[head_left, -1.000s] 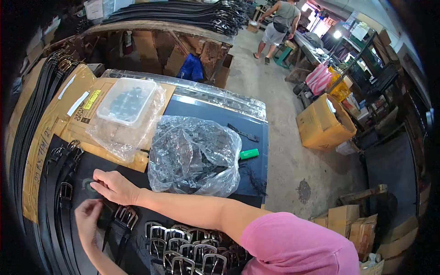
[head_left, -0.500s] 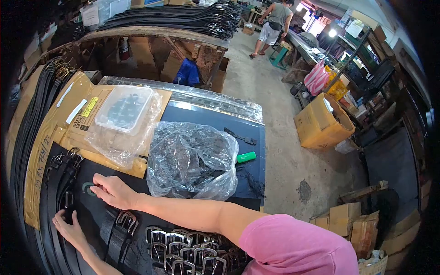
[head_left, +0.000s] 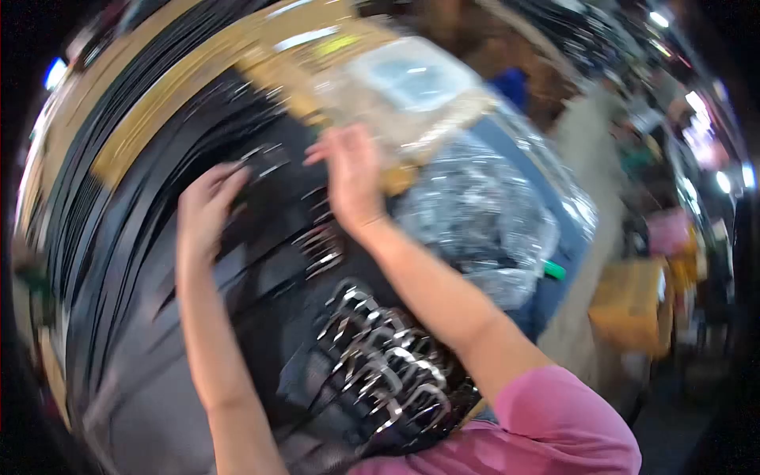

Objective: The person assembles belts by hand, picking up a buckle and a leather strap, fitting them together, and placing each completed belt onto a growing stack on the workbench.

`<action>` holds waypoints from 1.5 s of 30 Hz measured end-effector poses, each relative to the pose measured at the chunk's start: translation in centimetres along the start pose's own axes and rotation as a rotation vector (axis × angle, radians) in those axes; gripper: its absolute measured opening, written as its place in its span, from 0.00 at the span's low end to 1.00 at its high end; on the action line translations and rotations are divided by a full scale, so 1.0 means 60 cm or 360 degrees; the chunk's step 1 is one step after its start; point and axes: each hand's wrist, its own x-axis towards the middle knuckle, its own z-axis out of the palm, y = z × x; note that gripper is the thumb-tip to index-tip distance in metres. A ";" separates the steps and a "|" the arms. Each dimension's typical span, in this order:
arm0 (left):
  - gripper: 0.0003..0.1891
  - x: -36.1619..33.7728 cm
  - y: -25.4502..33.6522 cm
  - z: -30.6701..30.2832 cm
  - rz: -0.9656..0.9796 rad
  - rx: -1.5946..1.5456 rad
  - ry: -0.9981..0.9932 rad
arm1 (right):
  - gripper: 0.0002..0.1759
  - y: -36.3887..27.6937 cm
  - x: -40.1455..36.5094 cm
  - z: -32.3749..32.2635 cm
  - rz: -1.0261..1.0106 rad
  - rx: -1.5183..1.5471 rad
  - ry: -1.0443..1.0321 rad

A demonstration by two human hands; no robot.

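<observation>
Motion blurs the view. My left hand (head_left: 207, 210) is closed, thumb and fingers pinched on the end of a black belt beside its metal buckle (head_left: 271, 161). To its right, my right hand (head_left: 353, 174) is raised with fingers stretched out, and nothing shows in it. Below the hands are a few belt buckles (head_left: 321, 247) and, nearer my body, a cluster of several silver buckles (head_left: 388, 360) on dark straps.
A clear plastic bag (head_left: 479, 210) of dark pieces lies on the right, with a green object (head_left: 554, 270) beside it. Behind are a translucent plastic container (head_left: 416, 71) and cardboard. Long black straps (head_left: 103, 166) run along the left. A cardboard box (head_left: 629, 305) stands on the floor.
The view has turned and shifted toward the left side of the table. My right hand has opened from its pinch at a green ring, which no longer shows. My left hand has closed.
</observation>
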 end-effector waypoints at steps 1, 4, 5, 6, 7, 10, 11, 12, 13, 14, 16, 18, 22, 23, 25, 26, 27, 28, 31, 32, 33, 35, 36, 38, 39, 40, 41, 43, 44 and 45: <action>0.17 0.000 -0.005 0.008 -0.0117 0.0036 -0.0036 | 0.15 -0.003 -0.002 0.004 -0.0047 0.0017 0.0086; 0.16 0.008 -0.050 0.049 0.0144 0.0094 0.0120 | 0.12 0.006 -0.002 0.012 -0.0107 0.0005 0.0037; 0.14 0.025 -0.083 0.056 0.0330 0.0393 0.0143 | 0.11 0.008 -0.002 0.013 -0.0151 0.0023 0.0000; 0.13 0.027 -0.085 0.055 0.0547 0.0525 0.0211 | 0.10 0.003 -0.005 0.024 -0.0128 0.0135 -0.0067; 0.12 0.029 -0.088 0.056 0.0767 0.0654 0.0264 | 0.10 0.007 -0.008 0.026 -0.0089 0.0061 -0.0132; 0.10 0.034 -0.085 0.036 0.0783 0.0586 0.0504 | 0.10 0.026 -0.012 0.025 -0.0001 -0.0155 -0.0225; 0.09 0.031 -0.079 0.022 0.0671 0.0639 0.0535 | 0.10 0.030 -0.012 0.023 0.0025 -0.0193 -0.0259; 0.09 0.025 -0.060 0.009 0.0599 0.0678 0.0469 | 0.09 0.033 -0.010 0.017 0.0051 -0.0233 -0.0296; 0.09 0.018 -0.045 -0.003 0.0527 0.0716 0.0405 | 0.09 0.035 -0.009 0.011 0.0075 -0.0272 -0.0335; 0.09 0.016 -0.039 -0.018 0.0583 0.0765 0.0273 | 0.09 0.037 -0.008 0.007 0.0084 -0.0407 -0.0352; 0.11 0.006 -0.027 -0.027 0.0463 0.0852 0.0021 | 0.09 0.040 -0.006 0.006 0.0094 -0.0402 -0.0365; 0.14 0.002 -0.027 -0.025 0.0422 0.0917 -0.0155 | 0.09 0.040 -0.002 0.004 0.0077 -0.0504 -0.0418; 0.16 0.009 -0.050 0.005 0.0591 0.0983 -0.0074 | 0.10 0.044 -0.004 0.010 0.0045 -0.0392 -0.0456; 0.16 0.010 -0.056 0.013 0.0600 0.0978 -0.0003 | 0.11 0.049 -0.004 0.011 0.0032 -0.0363 -0.0433; 0.15 0.011 -0.060 0.024 0.0620 0.0968 0.0135 | 0.12 0.054 -0.001 0.012 0.0027 -0.0310 -0.0409; 0.15 0.011 -0.058 0.024 0.0564 0.0977 0.0108 | 0.12 0.055 0.000 0.012 0.0037 -0.0285 -0.0408; 0.14 0.011 -0.058 0.023 0.0561 0.0948 0.0093 | 0.11 0.053 -0.001 0.013 0.0046 -0.0259 -0.0409; 0.14 0.012 -0.059 0.022 0.0557 0.0918 0.0079 | 0.11 0.050 -0.003 0.014 0.0035 -0.0264 -0.0423; 0.12 0.014 -0.058 0.017 0.0511 0.0839 -0.0002 | 0.10 0.036 -0.006 0.017 0.0032 -0.0335 -0.0493; 0.12 0.015 -0.057 0.016 0.0489 0.0814 -0.0036 | 0.10 0.035 -0.005 0.014 0.0050 -0.0395 -0.0531; 0.11 0.017 -0.058 0.013 0.0494 0.0777 -0.0104 | 0.09 0.034 -0.004 0.012 0.0066 -0.0456 -0.0568; 0.10 0.022 -0.063 0.003 0.0503 0.0702 -0.0237 | 0.08 0.026 -0.004 0.013 0.0087 -0.0534 -0.0593; 0.09 0.028 -0.065 -0.006 0.0418 0.0617 -0.0303 | 0.08 0.025 -0.005 0.014 0.0097 -0.0573 -0.0606; 0.08 0.034 -0.072 -0.027 0.0248 0.0442 -0.0431 | 0.09 0.030 -0.007 0.021 -0.0039 -0.0581 -0.0556; 0.08 0.031 -0.068 -0.038 0.0154 0.0283 -0.0513 | 0.10 0.033 -0.007 0.024 -0.0108 -0.0587 -0.0530; 0.08 0.028 -0.064 -0.046 0.0128 0.0231 -0.0544 | 0.10 0.033 -0.008 0.025 -0.0176 -0.0621 -0.0552; 0.09 0.025 -0.061 -0.051 0.0104 0.0179 -0.0575 | 0.10 0.032 -0.009 0.027 -0.0245 -0.0655 -0.0575; 0.08 0.024 -0.059 -0.057 0.0091 0.0156 -0.0611 | 0.09 0.031 -0.010 0.027 -0.0324 -0.0737 -0.0617; 0.08 0.023 -0.060 -0.059 0.0083 0.0144 -0.0628 | 0.09 0.029 -0.010 0.028 -0.0335 -0.0784 -0.0636; 0.09 0.024 -0.064 -0.060 0.0089 0.0137 -0.0632 | 0.09 0.029 -0.011 0.028 -0.0346 -0.0829 -0.0656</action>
